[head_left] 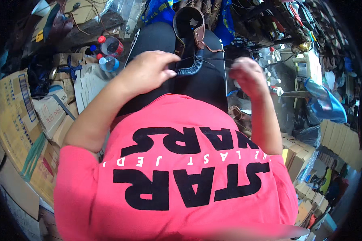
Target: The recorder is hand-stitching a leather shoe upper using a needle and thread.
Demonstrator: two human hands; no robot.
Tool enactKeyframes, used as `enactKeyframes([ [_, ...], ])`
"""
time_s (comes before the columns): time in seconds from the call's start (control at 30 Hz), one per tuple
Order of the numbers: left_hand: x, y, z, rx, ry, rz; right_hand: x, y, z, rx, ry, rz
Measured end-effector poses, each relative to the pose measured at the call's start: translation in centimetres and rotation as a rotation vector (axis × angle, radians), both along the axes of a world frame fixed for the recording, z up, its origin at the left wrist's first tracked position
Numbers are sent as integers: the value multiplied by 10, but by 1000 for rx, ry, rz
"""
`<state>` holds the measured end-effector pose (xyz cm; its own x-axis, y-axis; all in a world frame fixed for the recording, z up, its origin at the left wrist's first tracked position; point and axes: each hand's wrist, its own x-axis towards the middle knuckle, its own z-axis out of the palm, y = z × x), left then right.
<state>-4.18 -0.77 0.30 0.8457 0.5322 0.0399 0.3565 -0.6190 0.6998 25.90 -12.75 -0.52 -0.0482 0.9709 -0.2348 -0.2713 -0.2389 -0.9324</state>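
Note:
A brown leather piece, curved into a loop with a dark inside, stands upright between my knees, and a brown cord hangs from its edge. Just below it a curved black wrapped piece, ridged like a taped handle, lies over my lap. My left hand is beside that wrapped piece, thumb and fingertips apart. Thin dark thread runs near the leather; where its ends go is unclear. Off to the right, my right hand is raised and blurred, its fingers curled in; anything inside them is hidden.
Plastic bottles stand left of my legs, and more small bottles are at the right. Cardboard boxes crowd the left side. A blue plastic bag and a cardboard sheet are on the right.

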Motion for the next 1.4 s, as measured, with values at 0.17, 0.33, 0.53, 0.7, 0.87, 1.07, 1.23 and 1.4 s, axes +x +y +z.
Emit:
enactKeyframes([
  [0.17,-40,45,19,-49,312,327,58,-14,15,366,580,-164],
  [0.33,-19,52,-6,-553,-414,264,51,-7,-9,-70,-716,13],
  [0.53,14,41,-15,-1517,-1111,-21,20,-4,-38,-98,-1379,132],
  [0.7,-14,50,-30,-1452,-936,291,39,-30,-59,315,-1761,113],
  [0.87,-32,78,-25,-946,-588,361,60,-54,-72,-299,-515,-229],
  [1.07,-6,83,-20,153,-168,198,26,-11,1,135,-868,-436],
  [1.23,71,65,-25,-132,-116,-28,-55,45,47,315,-1379,287],
  [1.4,85,73,-32,-6,-52,-179,-52,53,33,306,-1380,463],
])
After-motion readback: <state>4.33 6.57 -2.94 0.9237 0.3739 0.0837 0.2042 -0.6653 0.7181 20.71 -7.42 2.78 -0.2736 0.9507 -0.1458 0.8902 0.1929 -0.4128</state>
